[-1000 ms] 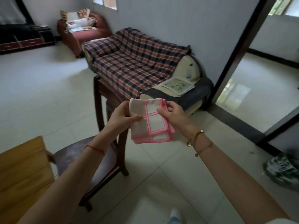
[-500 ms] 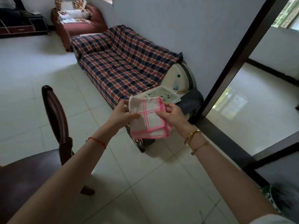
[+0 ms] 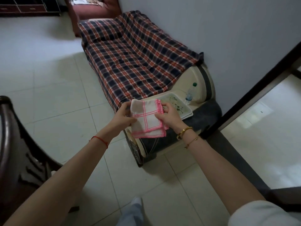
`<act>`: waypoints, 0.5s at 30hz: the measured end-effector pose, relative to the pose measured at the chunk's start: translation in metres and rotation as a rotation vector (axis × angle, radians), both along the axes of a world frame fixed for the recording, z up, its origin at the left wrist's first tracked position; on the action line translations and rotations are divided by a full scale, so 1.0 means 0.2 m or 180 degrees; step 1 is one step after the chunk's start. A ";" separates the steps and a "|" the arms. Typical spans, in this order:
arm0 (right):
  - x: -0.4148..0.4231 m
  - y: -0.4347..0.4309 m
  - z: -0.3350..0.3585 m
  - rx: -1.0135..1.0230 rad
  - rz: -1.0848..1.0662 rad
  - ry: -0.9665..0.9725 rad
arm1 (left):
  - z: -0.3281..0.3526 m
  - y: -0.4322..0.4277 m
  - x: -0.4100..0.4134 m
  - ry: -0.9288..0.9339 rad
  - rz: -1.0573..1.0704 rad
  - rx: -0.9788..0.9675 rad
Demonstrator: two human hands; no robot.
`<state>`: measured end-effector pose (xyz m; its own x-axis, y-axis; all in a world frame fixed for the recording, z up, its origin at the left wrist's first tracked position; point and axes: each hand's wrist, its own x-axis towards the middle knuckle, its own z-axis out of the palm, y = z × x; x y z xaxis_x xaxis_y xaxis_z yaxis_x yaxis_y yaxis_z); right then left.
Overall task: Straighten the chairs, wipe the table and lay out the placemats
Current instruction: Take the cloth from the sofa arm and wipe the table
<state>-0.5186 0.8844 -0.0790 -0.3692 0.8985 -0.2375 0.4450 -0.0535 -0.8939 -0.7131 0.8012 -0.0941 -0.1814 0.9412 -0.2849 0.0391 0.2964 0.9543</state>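
A folded white cloth [image 3: 147, 122] with pink stripes and pink edging hangs in front of me, held by both hands. My left hand [image 3: 123, 115] pinches its left edge between thumb and fingers. My right hand [image 3: 169, 115] grips its right edge, thumb on the front. A dark wooden chair [image 3: 14, 142] shows its curved back at the left edge. A stack of pale placemats [image 3: 176, 105] with a green leaf print lies on the sofa's near armrest, just behind the cloth. The table is out of view.
A sofa [image 3: 135, 62] under a plaid blanket runs along the wall ahead. A plastic bottle [image 3: 190, 93] stands beside the placemats. A dark door frame [image 3: 254, 95] slants down the right. A red armchair [image 3: 91, 8] sits far back. Pale floor tiles spread around.
My view has swung right and down toward the sofa; the chair has slid to the left edge and the wooden table has left view. Both hands keep hold of the cloth.
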 end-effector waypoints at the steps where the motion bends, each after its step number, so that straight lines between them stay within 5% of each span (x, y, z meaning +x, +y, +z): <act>1: -0.02 0.11 -0.02 0.0003 0.0036 -0.0030 | -0.02 0.10 -0.01 0.0034 0.0023 -0.0034; 15: -0.31 1.37 -0.70 -0.0183 0.0762 -0.0619 | -0.63 1.17 -0.13 0.0111 0.0807 -0.0468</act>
